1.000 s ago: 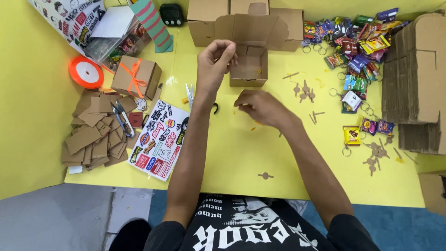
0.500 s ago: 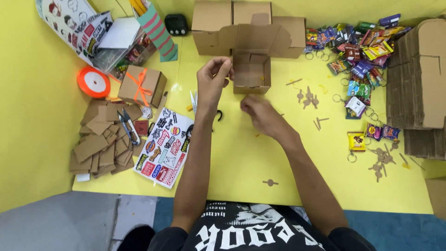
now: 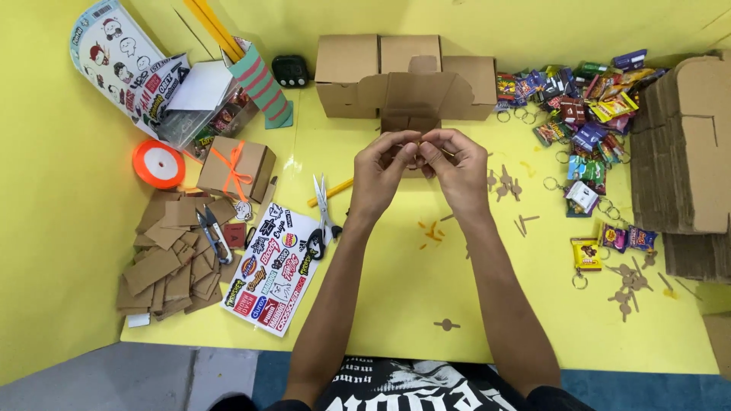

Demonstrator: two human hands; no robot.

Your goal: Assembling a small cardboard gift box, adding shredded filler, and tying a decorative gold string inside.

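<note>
My left hand [image 3: 378, 173] and my right hand [image 3: 459, 164] meet fingertip to fingertip above the middle of the yellow table [image 3: 396, 304]. Together they pinch a small orange piece [image 3: 417, 157], most of it hidden by the fingers. Just behind the hands stands an open brown cardboard box [image 3: 411, 95] with its flaps spread. Small orange ribbon scraps [image 3: 431, 231] lie on the table below the hands.
Scissors [image 3: 324, 217] and a sticker sheet [image 3: 274, 270] lie left of my arms. Further left are cardboard scraps [image 3: 171, 259], snips [image 3: 213, 236], an orange ribbon spool [image 3: 158, 164] and a ribbon-tied box [image 3: 237, 166]. Colourful keychains [image 3: 582, 106] and stacked flat cartons [image 3: 685, 152] fill the right.
My right hand came up from the table to join the left. Both hands now pinch together in front of the open box, where earlier they were apart.
</note>
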